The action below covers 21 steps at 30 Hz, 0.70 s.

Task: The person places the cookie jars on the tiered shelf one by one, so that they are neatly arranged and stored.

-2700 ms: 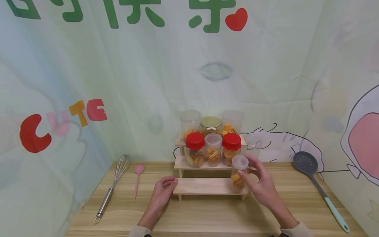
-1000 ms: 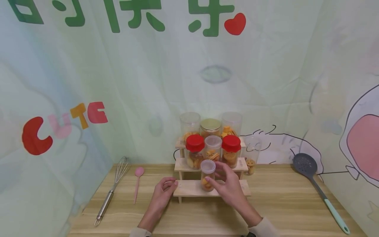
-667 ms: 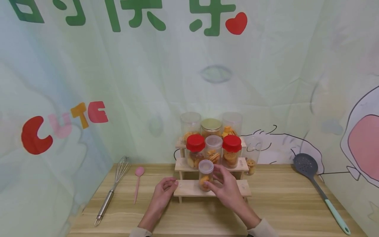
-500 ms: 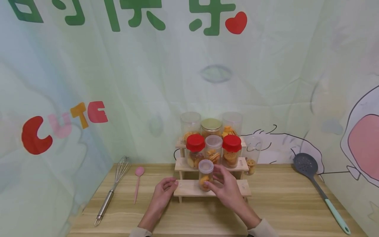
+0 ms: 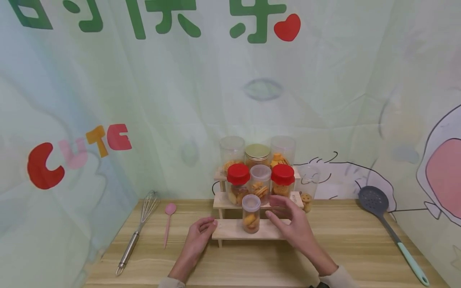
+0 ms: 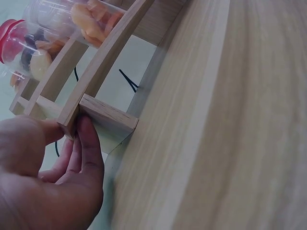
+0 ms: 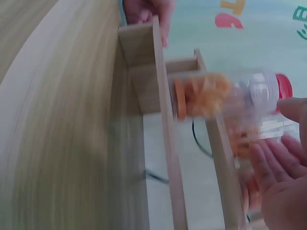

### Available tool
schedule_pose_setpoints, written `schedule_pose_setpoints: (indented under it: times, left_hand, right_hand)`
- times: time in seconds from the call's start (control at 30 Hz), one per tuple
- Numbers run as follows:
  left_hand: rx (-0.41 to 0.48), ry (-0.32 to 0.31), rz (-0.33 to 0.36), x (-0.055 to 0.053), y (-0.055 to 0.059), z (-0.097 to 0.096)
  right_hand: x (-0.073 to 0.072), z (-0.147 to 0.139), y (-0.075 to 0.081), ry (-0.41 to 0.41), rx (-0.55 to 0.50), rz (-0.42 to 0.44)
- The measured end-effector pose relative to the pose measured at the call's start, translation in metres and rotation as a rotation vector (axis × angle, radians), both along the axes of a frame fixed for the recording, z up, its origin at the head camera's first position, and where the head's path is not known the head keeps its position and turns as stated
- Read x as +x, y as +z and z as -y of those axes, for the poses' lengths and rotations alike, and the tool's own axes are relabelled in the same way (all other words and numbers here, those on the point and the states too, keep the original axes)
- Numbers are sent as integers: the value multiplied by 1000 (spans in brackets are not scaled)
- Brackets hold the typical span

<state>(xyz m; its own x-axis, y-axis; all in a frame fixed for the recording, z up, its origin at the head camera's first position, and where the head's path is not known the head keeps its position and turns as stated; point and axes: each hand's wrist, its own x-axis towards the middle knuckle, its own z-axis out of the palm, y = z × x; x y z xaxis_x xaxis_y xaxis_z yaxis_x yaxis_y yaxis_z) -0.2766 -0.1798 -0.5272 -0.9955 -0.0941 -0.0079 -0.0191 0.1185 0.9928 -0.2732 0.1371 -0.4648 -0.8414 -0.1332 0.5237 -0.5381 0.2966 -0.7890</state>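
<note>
A small clear jar (image 5: 251, 218) with a translucent lid and orange snacks inside stands upright on the lowest step of the wooden tiered stand (image 5: 228, 230), near its middle. My right hand (image 5: 296, 228) is to the right of that jar, fingers spread and apart from it, holding nothing. At the step's left end, my left hand (image 5: 197, 236) pinches the board. In the left wrist view, the thumb and fingers of that hand (image 6: 62, 177) lie on either side of the board's end. The same jar (image 7: 204, 93) looks blurred in the right wrist view.
On the middle step stand two red-lidded jars (image 5: 238, 180) (image 5: 282, 180) around a translucent-lidded jar (image 5: 260, 186). Several containers, including a gold-lidded jar (image 5: 257, 154), line the top step. A clear container (image 5: 307, 196) is right of the stand. A whisk (image 5: 138, 232), pink spoon (image 5: 168, 222) and skimmer (image 5: 390, 228) lie around.
The jar was carried leftward along the lowest step to near its middle. My right hand then let go of it and moved off to the right. My left hand stayed on the board's end.
</note>
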Motion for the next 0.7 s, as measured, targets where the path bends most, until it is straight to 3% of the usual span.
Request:
schedule_pose_setpoints:
  times: [0.37, 0.7]
  left_hand:
    - [35, 5, -5, 1, 1, -1]
    - [61, -4, -6, 2, 1, -1]
  right_hand:
    - [-12, -65, 8, -261, -114, -18]
    - [-34, -85, 13, -438, -197, -19]
